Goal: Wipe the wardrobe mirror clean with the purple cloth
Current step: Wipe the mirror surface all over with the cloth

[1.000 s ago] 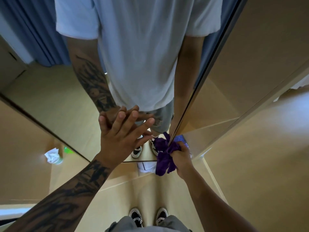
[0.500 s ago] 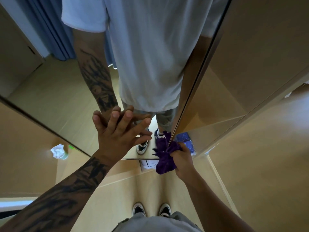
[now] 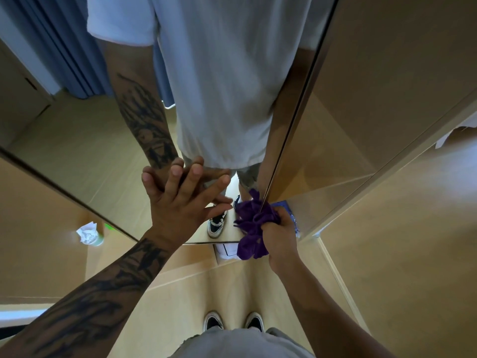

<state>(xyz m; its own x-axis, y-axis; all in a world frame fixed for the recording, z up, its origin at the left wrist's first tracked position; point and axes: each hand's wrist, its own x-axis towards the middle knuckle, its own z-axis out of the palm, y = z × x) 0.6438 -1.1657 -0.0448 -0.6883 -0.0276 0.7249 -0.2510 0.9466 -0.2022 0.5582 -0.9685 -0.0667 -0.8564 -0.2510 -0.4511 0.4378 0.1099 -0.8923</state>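
Our right hand (image 3: 277, 235) bunches the soft, light purple cloth (image 3: 254, 228) against the mirror (image 3: 103, 161); our left hand (image 3: 180, 202) presses flat, fingers spread.

Pale wood floor (image 3: 232, 293) underfoot. My two black-and-white sneakers (image 3: 233, 322) stand side by side at the bottom edge, toes toward the wardrobe. Tan wardrobe panel (image 3: 387, 73) to the right, wood-toned. On the floor to the left, a crumpled white paper (image 3: 87, 232) lies on a pale green object (image 3: 98, 241). A white item (image 3: 225, 250) lies at the wardrobe's base.
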